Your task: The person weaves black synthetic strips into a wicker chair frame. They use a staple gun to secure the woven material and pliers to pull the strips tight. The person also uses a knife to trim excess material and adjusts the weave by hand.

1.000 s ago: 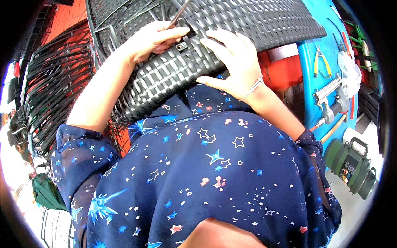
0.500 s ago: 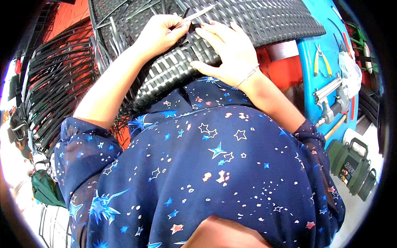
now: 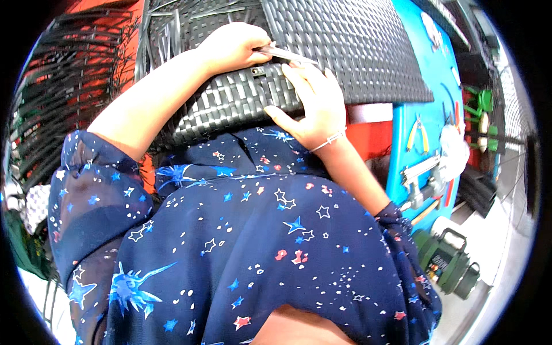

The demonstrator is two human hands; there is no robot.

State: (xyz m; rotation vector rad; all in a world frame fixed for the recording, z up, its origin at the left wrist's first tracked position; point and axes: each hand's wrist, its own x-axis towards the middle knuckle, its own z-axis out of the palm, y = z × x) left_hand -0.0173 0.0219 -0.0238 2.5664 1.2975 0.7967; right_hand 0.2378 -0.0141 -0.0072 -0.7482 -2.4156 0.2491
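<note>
The left hand [image 3: 237,49] is gripping a thin tool [image 3: 290,56], whose long axis is running rightward above the black weave [image 3: 356,52], the tip just beside the right hand [image 3: 313,106]. That hand, loosely spread, is resting on the weave; pliers [image 3: 425,138] are lying farther right on the blue table [image 3: 440,86].

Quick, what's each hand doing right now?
Left hand: closed, holding a thin shiny piece.
Right hand: open, fingers spread against the black woven panel.
</note>
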